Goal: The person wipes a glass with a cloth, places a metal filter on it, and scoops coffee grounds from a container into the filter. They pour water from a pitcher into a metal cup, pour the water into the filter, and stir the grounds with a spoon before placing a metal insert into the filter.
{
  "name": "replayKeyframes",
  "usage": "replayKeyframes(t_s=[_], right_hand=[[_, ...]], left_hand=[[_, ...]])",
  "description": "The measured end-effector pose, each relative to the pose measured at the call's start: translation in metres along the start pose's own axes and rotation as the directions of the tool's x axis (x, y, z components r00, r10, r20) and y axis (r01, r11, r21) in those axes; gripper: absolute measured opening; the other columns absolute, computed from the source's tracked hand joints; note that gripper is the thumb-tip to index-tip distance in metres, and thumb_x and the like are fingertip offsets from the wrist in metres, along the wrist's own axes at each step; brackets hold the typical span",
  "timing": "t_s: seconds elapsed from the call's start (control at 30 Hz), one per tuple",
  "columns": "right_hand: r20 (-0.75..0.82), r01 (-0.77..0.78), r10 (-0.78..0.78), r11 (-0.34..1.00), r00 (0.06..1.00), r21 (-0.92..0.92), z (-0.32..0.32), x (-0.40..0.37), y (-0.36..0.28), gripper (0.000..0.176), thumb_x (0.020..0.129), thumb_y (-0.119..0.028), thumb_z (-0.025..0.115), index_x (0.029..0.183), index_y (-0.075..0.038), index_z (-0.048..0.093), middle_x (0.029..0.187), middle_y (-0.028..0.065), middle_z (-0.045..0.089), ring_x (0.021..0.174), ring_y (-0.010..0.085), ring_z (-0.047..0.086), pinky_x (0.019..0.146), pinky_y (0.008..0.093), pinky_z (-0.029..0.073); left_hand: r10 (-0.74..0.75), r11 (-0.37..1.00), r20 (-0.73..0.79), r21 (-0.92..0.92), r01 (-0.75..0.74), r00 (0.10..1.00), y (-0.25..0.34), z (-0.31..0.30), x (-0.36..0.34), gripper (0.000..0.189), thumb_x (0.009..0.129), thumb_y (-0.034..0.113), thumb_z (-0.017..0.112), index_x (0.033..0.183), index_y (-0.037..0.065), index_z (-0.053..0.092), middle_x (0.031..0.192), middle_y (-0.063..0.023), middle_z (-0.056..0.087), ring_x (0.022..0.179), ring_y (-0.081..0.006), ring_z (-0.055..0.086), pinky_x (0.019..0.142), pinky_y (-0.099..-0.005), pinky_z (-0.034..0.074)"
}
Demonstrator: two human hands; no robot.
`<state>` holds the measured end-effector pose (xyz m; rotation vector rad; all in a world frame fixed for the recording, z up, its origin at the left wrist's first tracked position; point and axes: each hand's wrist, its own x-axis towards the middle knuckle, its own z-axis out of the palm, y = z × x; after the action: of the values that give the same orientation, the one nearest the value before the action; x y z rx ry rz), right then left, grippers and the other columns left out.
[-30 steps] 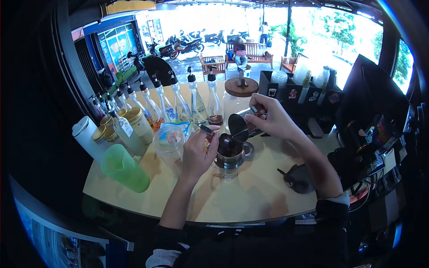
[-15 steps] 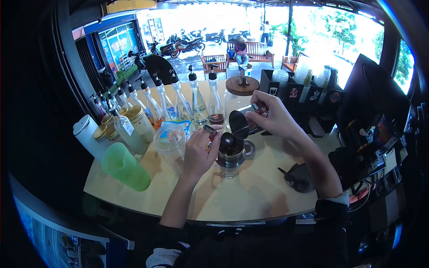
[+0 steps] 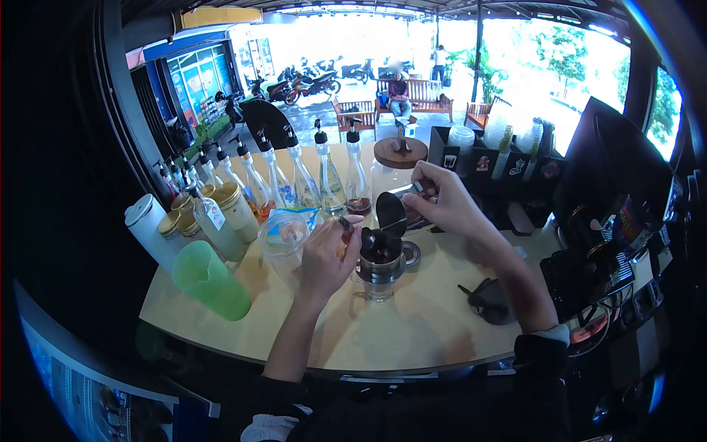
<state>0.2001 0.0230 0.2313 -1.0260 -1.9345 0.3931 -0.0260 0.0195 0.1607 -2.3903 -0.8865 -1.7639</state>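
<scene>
My left hand point(image 3: 329, 254) is closed around the handle of a dark spoon point(image 3: 370, 239), whose rounded bowl hangs over the mouth of a metal drip filter point(image 3: 381, 274). The filter sits on a small clear glass point(image 3: 378, 292). My right hand point(image 3: 445, 199) pinches the handle of a larger dark spoon point(image 3: 391, 214), tilted above the same filter. Dark contents show inside the filter, partly hidden by the spoons. Behind it lies a round metal piece point(image 3: 412, 254). A clear plastic jar point(image 3: 283, 247) stands beside my left hand.
A green pitcher point(image 3: 210, 280) stands at the left, near a white tumbler point(image 3: 149, 221). Several pump bottles point(image 3: 329, 184) line the back. A black cup holder point(image 3: 471, 158) is at the back right; a dark pouch-like item point(image 3: 490, 300) lies right. A person point(image 3: 398, 92) sits outside.
The camera view has shifted slightly, so the counter appears a little lower. Both hands keep their grips, and the left spoon's bowl has moved slightly left over the filter.
</scene>
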Motion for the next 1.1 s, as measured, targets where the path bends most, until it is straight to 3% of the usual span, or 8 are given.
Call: replayKeyframes(t_s=[0.17,0.47,0.53,0.67,0.83,0.9,0.93,1.1], right_hand=[[0.028,-0.03,0.03,1.0,0.999,-0.008,0.006,0.002,0.005,0.023,0.08,-0.008,0.067,0.087,0.002,0.047,0.064,0.0042,0.045,0.058,0.0078,0.042,0.052,0.027,0.038],[-0.028,-0.021,0.02,0.999,0.999,-0.038,0.0,-0.008,0.001,0.023,0.081,-0.007,0.067,0.085,0.001,0.046,0.064,0.0048,0.046,0.06,0.0074,0.044,0.052,0.027,0.039],[-0.072,-0.082,0.09,0.991,0.993,0.103,-0.001,-0.013,0.015,0.023,0.081,-0.007,0.067,0.083,0.001,0.046,0.063,0.0017,0.041,0.06,0.0057,0.04,0.052,0.0247,0.035],[-0.186,-0.101,0.124,0.986,0.975,0.13,-0.012,-0.031,0.028,0.024,0.08,-0.006,0.068,0.079,-0.001,0.045,0.066,-0.0042,0.034,0.06,0.0037,0.032,0.053,0.0217,0.028],[-0.256,-0.13,0.195,0.96,0.947,0.25,-0.017,-0.062,0.081,0.02,0.083,-0.004,0.066,0.077,-0.004,0.047,0.067,-0.0067,0.038,0.06,0.0023,0.036,0.054,0.0203,0.032],[-0.274,-0.208,0.408,0.811,0.871,0.547,-0.013,-0.078,0.088,0.017,0.083,-0.003,0.065,0.077,-0.006,0.049,0.067,-0.0056,0.044,0.061,0.0009,0.043,0.056,0.0186,0.036],[-0.267,-0.255,0.484,0.765,0.833,0.591,-0.011,-0.088,0.106,0.017,0.083,-0.002,0.063,0.076,-0.008,0.049,0.067,-0.0042,0.049,0.062,0.0019,0.049,0.058,0.0186,0.04],[-0.217,-0.279,0.63,0.591,0.745,0.757,0.012,-0.119,0.158,0.019,0.084,-0.002,0.061,0.075,-0.01,0.046,0.066,-0.0039,0.048,0.06,0.0047,0.046,0.057,0.0208,0.037]], left_hand=[[-0.055,0.998,0.096,0.003,0.055,0.994,0.0,0.003,-0.004,0.017,0.086,0.003,0.061,0.103,0.002,0.064,0.075,-0.0096,0.063,0.069,-0.0223,0.062,0.064,-0.0364,0.046],[-0.008,1.0,0.033,0.027,0.007,0.999,-0.001,0.003,-0.005,0.018,0.085,0.005,0.063,0.103,0.005,0.063,0.071,-0.0091,0.058,0.066,-0.0252,0.058,0.062,-0.0379,0.045],[-0.003,1.0,0.028,0.024,0.003,1.0,-0.001,0.003,-0.004,0.019,0.085,0.005,0.062,0.104,0.005,0.063,0.073,-0.0097,0.058,0.067,-0.0256,0.058,0.063,-0.0383,0.045],[0.007,1.0,0.023,-0.026,-0.007,1.0,-0.001,0.004,-0.002,0.02,0.088,0.005,0.06,0.107,0.004,0.065,0.077,-0.0107,0.058,0.069,-0.0263,0.058,0.063,-0.0382,0.046],[-0.083,0.992,0.073,-0.088,0.089,0.994,0.003,0.001,-0.003,0.019,0.09,0.005,0.058,0.107,0.003,0.067,0.083,-0.0109,0.062,0.07,-0.0232,0.063,0.063,-0.0341,0.048],[-0.073,0.994,0.092,-0.075,0.08,0.993,0.004,0.001,-0.002,0.018,0.092,0.005,0.057,0.106,0.003,0.068,0.088,-0.0116,0.067,0.07,-0.0206,0.067,0.066,-0.0309,0.05],[-0.056,0.995,0.076,-0.084,0.063,0.996,0.003,0.003,-0.004,0.017,0.091,0.004,0.058,0.105,0.003,0.068,0.087,-0.0106,0.066,0.07,-0.0201,0.067,0.064,-0.0301,0.05],[-0.011,0.995,0.076,-0.103,0.019,0.997,0.008,0.002,-0.005,0.02,0.088,0.006,0.061,0.107,0.006,0.067,0.077,-0.0073,0.058,0.066,-0.0221,0.055,0.063,-0.0347,0.044]])
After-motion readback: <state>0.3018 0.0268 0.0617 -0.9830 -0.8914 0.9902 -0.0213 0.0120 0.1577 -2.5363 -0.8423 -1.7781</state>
